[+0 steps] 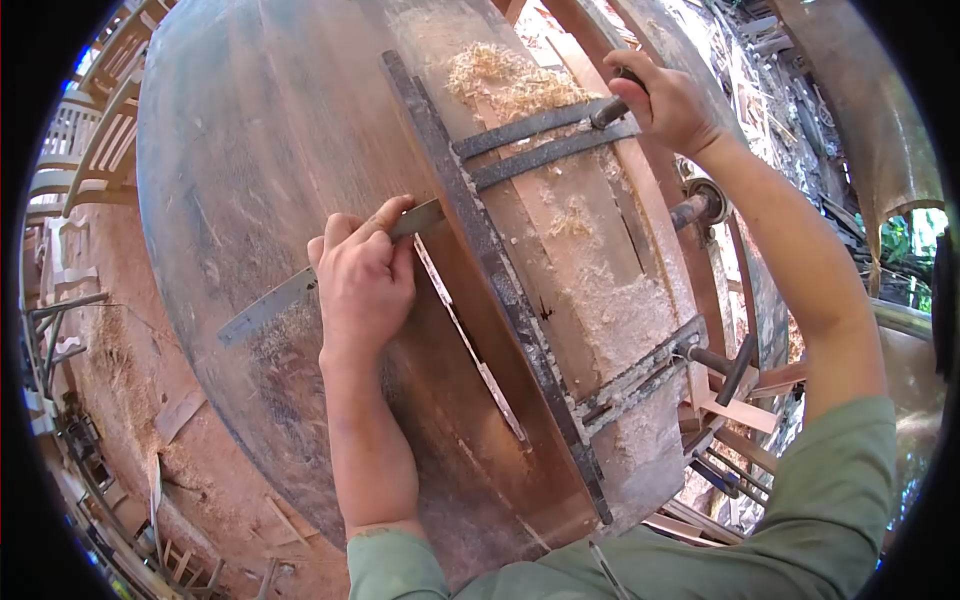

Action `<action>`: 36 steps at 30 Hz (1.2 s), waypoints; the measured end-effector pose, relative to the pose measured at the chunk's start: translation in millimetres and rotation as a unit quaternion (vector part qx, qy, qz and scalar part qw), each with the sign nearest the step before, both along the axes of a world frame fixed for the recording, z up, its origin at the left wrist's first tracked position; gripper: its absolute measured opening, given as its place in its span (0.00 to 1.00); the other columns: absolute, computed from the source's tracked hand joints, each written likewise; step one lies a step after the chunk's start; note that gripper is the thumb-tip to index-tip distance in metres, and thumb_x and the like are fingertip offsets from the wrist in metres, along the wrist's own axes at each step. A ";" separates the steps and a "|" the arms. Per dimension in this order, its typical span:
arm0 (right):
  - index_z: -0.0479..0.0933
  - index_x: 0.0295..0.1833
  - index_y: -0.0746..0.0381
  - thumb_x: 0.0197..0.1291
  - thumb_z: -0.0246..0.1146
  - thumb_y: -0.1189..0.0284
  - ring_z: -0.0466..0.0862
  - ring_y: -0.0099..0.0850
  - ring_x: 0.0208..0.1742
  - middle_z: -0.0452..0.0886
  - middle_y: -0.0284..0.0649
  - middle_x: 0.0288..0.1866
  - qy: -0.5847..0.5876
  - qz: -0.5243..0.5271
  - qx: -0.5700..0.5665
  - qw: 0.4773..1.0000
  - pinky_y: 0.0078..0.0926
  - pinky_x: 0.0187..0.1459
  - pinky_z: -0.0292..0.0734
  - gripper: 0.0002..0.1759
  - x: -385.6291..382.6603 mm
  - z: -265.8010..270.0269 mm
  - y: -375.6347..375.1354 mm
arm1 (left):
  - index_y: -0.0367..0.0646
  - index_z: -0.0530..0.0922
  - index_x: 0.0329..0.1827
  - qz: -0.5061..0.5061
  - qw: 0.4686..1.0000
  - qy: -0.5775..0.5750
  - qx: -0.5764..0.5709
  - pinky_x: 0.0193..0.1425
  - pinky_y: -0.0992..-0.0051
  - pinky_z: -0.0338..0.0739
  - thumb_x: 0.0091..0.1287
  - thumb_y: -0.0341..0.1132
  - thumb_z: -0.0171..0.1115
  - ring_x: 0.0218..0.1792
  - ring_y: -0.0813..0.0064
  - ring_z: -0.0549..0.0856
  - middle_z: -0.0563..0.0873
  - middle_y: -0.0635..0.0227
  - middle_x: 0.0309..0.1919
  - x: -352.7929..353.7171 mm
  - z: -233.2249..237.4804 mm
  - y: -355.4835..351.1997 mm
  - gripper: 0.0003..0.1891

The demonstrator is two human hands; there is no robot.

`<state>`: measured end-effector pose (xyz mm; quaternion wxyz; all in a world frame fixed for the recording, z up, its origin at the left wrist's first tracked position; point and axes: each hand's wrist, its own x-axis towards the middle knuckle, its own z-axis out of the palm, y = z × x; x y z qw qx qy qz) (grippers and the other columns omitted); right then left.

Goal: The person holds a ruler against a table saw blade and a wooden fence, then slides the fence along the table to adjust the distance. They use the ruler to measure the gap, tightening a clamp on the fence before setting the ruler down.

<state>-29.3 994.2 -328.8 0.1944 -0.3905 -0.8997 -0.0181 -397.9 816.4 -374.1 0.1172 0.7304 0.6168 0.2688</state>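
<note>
My left hand (365, 270) is closed around a thin flat metal strip (265, 308), like a ruler, lying slantwise on the large worn worktop (270, 130). The strip's far end reaches toward a dark metal-edged rail (490, 270). Beside my fingers, a narrow bright slot (465, 335) runs along the brown board surface. My right hand (670, 105) is wrapped around the dark handle (628, 78) of a bar clamp (535, 130). The clamp's two flat bars cross the wooden boards next to the rail.
A second clamp (645, 375) spans the boards nearer my body. Wood shavings (510, 80) lie piled by the rail. Slatted wooden chair parts (105, 130) stand at the left, above a dusty floor (150, 400) with scraps. A pulley-like wheel (710, 202) sits below my right arm.
</note>
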 end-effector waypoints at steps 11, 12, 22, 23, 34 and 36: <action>0.78 0.61 0.54 0.77 0.59 0.57 0.87 0.52 0.35 0.86 0.46 0.30 0.017 0.002 -0.061 0.998 0.45 0.37 0.82 0.17 1.4 4.7 0.4 | 0.40 0.86 0.34 -0.005 1.000 -0.004 0.007 0.53 0.68 0.70 0.63 0.29 0.70 0.43 0.68 0.82 0.92 0.79 0.56 -2.1 -4.2 0.3 0.03; 0.78 0.61 0.54 0.77 0.59 0.57 0.87 0.52 0.35 0.86 0.46 0.30 0.017 0.003 -0.060 0.998 0.45 0.37 0.82 0.17 0.8 5.8 -0.1 | 0.41 0.87 0.36 -0.007 1.000 -0.008 0.009 0.53 0.67 0.70 0.63 0.29 0.70 0.42 0.68 0.82 0.92 0.78 0.54 -2.6 -5.4 0.5 0.03; 0.78 0.54 0.54 0.78 0.55 0.53 0.87 0.57 0.38 0.89 0.49 0.34 -0.083 -0.130 -0.063 0.986 0.51 0.42 0.82 0.17 -15.9 13.2 -16.2 | 0.51 0.91 0.51 -0.001 0.999 0.010 0.037 0.53 0.64 0.71 0.61 0.31 0.68 0.44 0.67 0.83 0.93 0.75 0.42 -3.7 -11.1 -0.3 0.15; 0.79 0.55 0.54 0.78 0.54 0.52 0.88 0.58 0.39 0.89 0.49 0.35 -0.097 -0.171 -0.061 0.979 0.53 0.44 0.82 0.19 -23.6 17.7 -21.8 | 0.51 0.91 0.51 0.004 0.999 0.007 0.049 0.53 0.64 0.71 0.61 0.31 0.68 0.44 0.67 0.83 0.93 0.75 0.42 -4.6 -12.2 -0.5 0.15; 0.78 0.51 0.61 0.79 0.50 0.48 0.86 0.64 0.46 0.87 0.62 0.41 -0.015 -0.337 -0.080 0.938 0.61 0.50 0.80 0.26 -50.5 14.5 -38.4 | 0.44 0.88 0.32 0.113 0.989 -0.058 0.072 0.52 0.62 0.73 0.49 0.40 0.79 0.44 0.64 0.85 0.90 0.73 0.39 -8.6 -1.8 -3.7 0.12; 0.78 0.49 0.62 0.79 0.50 0.49 0.87 0.64 0.44 0.87 0.62 0.38 -0.033 -0.334 -0.061 0.940 0.62 0.48 0.80 0.26 -50.7 13.5 -38.6 | 0.43 0.85 0.26 0.186 0.981 -0.032 0.040 0.52 0.61 0.74 0.42 0.47 0.84 0.44 0.63 0.85 0.86 0.69 0.36 -6.8 0.6 -3.8 0.20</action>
